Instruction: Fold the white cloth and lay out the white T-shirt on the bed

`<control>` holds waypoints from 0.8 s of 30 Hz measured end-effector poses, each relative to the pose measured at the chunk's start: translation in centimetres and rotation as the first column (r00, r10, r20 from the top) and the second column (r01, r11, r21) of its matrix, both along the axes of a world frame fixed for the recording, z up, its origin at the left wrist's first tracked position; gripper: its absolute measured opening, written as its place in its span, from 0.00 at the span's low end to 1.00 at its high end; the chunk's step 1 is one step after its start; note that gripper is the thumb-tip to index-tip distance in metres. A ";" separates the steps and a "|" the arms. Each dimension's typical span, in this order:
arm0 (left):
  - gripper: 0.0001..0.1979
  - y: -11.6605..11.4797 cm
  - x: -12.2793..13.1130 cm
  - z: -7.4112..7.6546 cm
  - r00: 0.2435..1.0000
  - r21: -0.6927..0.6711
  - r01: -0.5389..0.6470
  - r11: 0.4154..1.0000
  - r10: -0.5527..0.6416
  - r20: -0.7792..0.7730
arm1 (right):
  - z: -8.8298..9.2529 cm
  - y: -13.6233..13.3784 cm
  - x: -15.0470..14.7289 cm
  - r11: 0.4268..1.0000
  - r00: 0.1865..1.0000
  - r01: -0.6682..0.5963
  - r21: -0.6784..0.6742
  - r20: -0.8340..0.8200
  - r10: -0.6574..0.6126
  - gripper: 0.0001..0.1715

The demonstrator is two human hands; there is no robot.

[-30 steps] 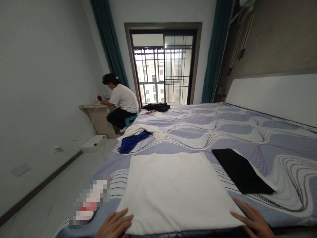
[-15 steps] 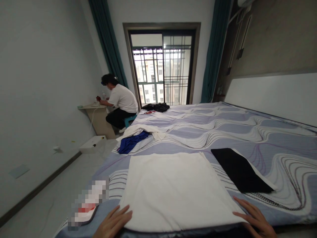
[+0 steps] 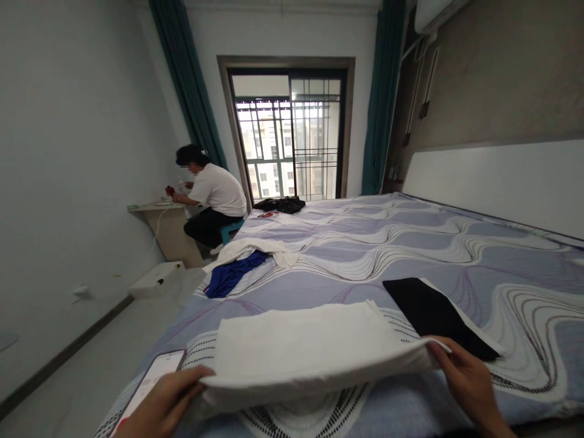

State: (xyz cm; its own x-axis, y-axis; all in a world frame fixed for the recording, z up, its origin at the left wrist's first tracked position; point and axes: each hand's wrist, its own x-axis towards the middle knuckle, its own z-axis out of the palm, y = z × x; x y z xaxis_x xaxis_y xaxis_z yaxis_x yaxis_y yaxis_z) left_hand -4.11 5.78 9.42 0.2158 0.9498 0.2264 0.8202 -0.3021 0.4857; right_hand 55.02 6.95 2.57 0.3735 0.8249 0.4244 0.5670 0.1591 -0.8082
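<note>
A white folded cloth lies on the near part of the bed, its near edge raised off the bedspread. My left hand pinches the near left corner of that cloth. My right hand pinches the near right corner. Both hands are closed on the fabric. A black folded garment lies on a white one just right of the cloth, close to my right hand.
A phone lies on the bed by my left hand. A white and blue pile of clothes sits further up, dark clothes at the far end. A person sits at a small wall desk. A white box is on the floor.
My hands went from resting flat beside the cloth's near corners to gripping them and lifting the near edge. The view shifted slightly, and the phone now shows clearly.
</note>
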 end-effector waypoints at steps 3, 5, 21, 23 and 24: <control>0.18 6.2 2.1 4.3 0.995 -0.227 0.087 0.970 -0.072 0.073 | 1.5 6.0 -1.7 0.999 0.993 -0.032 0.002 -0.112 0.032 0.25; 0.17 10.2 3.1 4.9 0.991 -0.267 0.070 0.961 -0.037 0.125 | 1.0 9.9 -2.2 0.995 0.985 -0.096 -0.040 -0.149 0.089 0.26; 0.28 16.4 0.0 -7.8 0.724 -0.362 -0.354 0.862 0.498 0.478 | -5.8 16.3 -2.4 0.920 0.810 -0.367 -0.136 -0.533 0.244 0.40; 0.28 16.9 0.0 -7.8 0.702 -0.391 -0.345 0.853 0.511 0.496 | -5.5 16.4 -2.3 0.923 0.765 -0.365 -0.123 -0.605 0.222 0.41; 0.28 17.0 0.0 -7.8 0.689 -0.407 -0.337 0.849 0.517 0.508 | -5.4 16.5 -2.2 0.923 0.744 -0.366 -0.116 -0.632 0.216 0.42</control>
